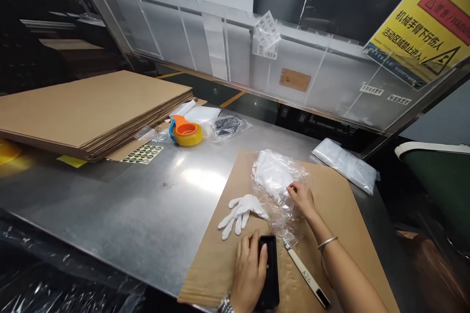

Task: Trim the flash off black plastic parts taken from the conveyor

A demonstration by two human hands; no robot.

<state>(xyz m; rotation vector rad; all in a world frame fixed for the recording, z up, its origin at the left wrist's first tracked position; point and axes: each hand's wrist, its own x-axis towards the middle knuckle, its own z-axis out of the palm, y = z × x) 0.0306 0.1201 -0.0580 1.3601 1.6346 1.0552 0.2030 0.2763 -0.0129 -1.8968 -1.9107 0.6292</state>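
Note:
My left hand (249, 269) lies with its fingers stretched out on the brown paper, against the left side of a black rectangular case (270, 269). Its thumb overlaps the case's edge. My right hand (303, 198) has its fingers pinched together at the right edge of a crumpled clear plastic bag (284, 215). White contents (273, 173) show through the bag; their kind is unclear. A white glove (244, 212) lies left of the bag. Right of the case is a pale-handled cutter (306, 276), marked A26, its tip close to the bag.
Brown paper (209, 259) covers part of the metal table (110, 210). Cardboard sheets (91, 107) are stacked at left, near a tape dispenser (187, 132), a sticker sheet (143, 154) and a bagged dark item (229, 127). A plastic-wrapped packet (345, 164) lies at right. A clear panel (238, 54) stands behind.

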